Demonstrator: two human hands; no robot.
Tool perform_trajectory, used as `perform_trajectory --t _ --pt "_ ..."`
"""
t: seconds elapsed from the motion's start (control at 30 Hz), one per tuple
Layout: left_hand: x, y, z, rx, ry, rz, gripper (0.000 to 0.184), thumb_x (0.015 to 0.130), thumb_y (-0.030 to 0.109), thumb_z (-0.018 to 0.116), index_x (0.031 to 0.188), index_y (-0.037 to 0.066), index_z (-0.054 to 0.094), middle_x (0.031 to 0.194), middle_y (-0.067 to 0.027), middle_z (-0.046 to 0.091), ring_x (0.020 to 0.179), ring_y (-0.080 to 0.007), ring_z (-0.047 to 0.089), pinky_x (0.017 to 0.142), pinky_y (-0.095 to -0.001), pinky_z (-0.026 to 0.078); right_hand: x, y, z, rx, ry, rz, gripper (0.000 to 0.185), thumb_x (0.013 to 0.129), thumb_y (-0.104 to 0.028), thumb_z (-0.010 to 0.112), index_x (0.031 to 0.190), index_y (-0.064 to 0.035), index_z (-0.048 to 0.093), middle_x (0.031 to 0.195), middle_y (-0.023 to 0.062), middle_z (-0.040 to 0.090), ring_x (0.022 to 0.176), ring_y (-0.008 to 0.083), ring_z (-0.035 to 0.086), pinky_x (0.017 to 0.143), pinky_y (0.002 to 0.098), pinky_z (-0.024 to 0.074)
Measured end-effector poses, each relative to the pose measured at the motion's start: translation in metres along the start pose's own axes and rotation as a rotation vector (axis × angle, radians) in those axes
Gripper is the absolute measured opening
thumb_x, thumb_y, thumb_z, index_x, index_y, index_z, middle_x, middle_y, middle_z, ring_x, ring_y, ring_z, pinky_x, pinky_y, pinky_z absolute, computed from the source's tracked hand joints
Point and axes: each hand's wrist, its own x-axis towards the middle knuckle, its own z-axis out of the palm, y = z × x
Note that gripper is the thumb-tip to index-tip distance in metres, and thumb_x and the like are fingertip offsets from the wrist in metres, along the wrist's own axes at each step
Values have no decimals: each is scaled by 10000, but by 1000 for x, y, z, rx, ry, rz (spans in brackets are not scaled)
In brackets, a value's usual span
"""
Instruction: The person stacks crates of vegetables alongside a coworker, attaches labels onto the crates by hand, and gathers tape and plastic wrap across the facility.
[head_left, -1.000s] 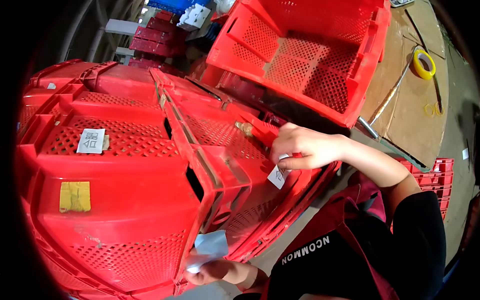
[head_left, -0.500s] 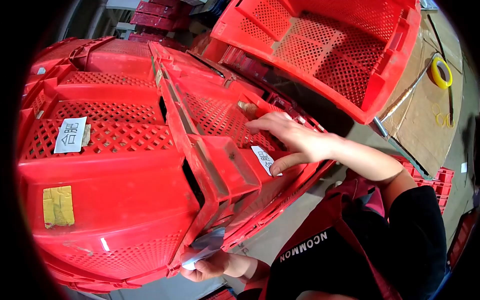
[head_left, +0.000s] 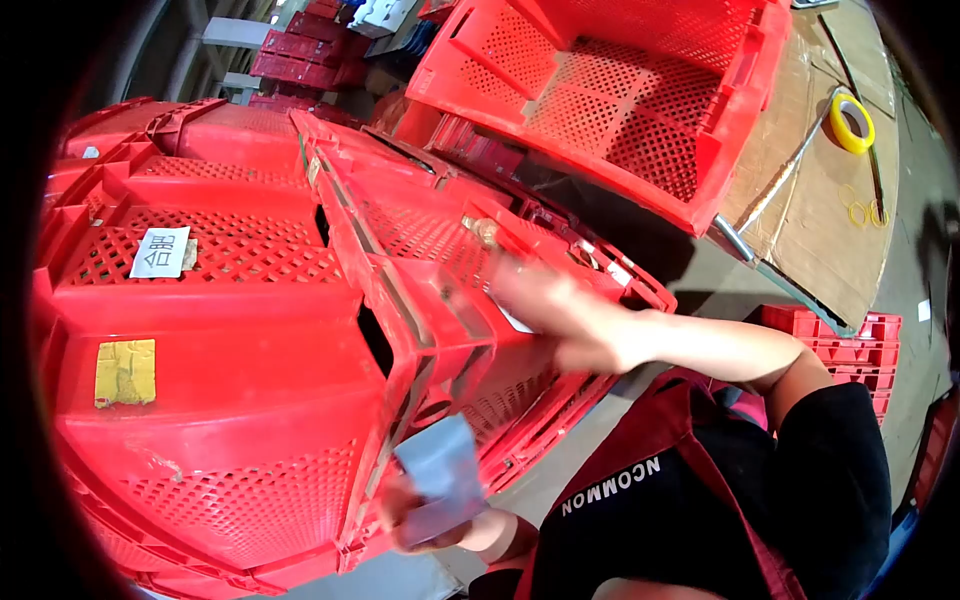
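My left hand (head_left: 410, 515), low in the view beside the crate's edge, pinches a pale blue-grey sheet (head_left: 442, 470). My right hand (head_left: 560, 310) is smeared by motion over the side of a red crate (head_left: 440, 330). Part of a white label (head_left: 512, 316) shows at its fingers; whether the hand touches it is hidden by the blur. Another white label with black characters (head_left: 160, 253) lies on the perforated side of the left red crate (head_left: 220, 370), above a worn yellow patch (head_left: 126, 372).
An open red crate (head_left: 620, 110) stands at the top. On the cardboard-covered surface (head_left: 790, 250) at right lie a yellow tape roll (head_left: 851, 124), a metal rod and yellow rings. Stacked red crates (head_left: 860, 350) are below it, with more stacks (head_left: 310, 50) at the back.
My right hand was pressing at the label half a second ago and has moved, now blurred over it. The sheet in my left hand has turned and shows more of its face. The camera view has shifted.
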Motion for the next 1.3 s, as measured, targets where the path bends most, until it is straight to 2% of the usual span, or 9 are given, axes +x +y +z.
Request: perform_trajectory --t 0.1,0.2,0.3,0.37,0.57,0.77,0.93,1.07,1.3 --pt "1 18 43 156 -518 230 233 755 225 600 817 37 476 842 -120 630 564 -189 556 515 -307 459 -2 2 1 173 -205 111 729 873 -432 343 1361 43 82 1432 215 55 1341 285 31 1075 393 53" --pt "-2 18 74 1 -621 178 171 708 119 648 753 54 496 736 -67 632 539 -195 569 514 -277 456 -19 -11 -14 427 144 187 865 814 -653 316 1316 50 274 1377 176 253 1287 260 221 1050 388 142" --pt "-4 9 85 33 -634 -45 154 703 61 680 788 27 556 746 -94 619 627 -229 597 574 -293 479 -38 -35 -28 271 147 69 463 817 -386 569 1078 -4 538 1080 130 538 1020 241 500 927 376 321" --pt "-8 3 97 -8 -727 -92 134 726 36 667 814 -22 585 753 -130 599 645 -219 583 578 -287 460 -53 -45 -24 118 93 13 298 736 -249 689 909 -23 601 905 74 590 867 213 548 819 352 382" --pt "-28 -7 107 0 -872 -263 185 699 39 691 847 -10 591 824 -115 602 719 -227 596 637 -295 468 -87 -49 -13 287 230 379 187 761 -131 665 904 -18 623 846 83 598 822 158 559 718 277 435" --pt "-32 -3 112 -56 -928 -143 120 742 21 636 852 -3 592 917 -138 605 727 -248 611 622 -301 484 -99 -54 -15 197 165 416 174 760 -98 664 903 -17 606 850 57 610 809 123 572 708 260 451" --pt "-44 4 105 -287 -852 -740 116 753 -10 609 864 -28 582 908 -140 613 742 -216 624 634 -282 483 -103 -57 -12 289 206 495 119 760 -66 658 856 -13 611 850 55 625 806 117 594 690 253 468" --pt "-52 -4 109 -162 -829 -400 90 764 -3 601 850 -25 592 800 -130 619 680 -216 619 603 -289 479 -106 -50 -2 199 198 424 87 757 -69 660 824 -25 626 752 41 602 675 103 568 570 232 435" --pt "-60 -5 107 94 -791 -507 88 737 42 656 794 3 602 680 -98 594 580 -179 587 524 -261 451 -110 -38 15 130 312 465 87 759 -75 657 803 -11 620 712 48 578 664 98 560 558 231 433"
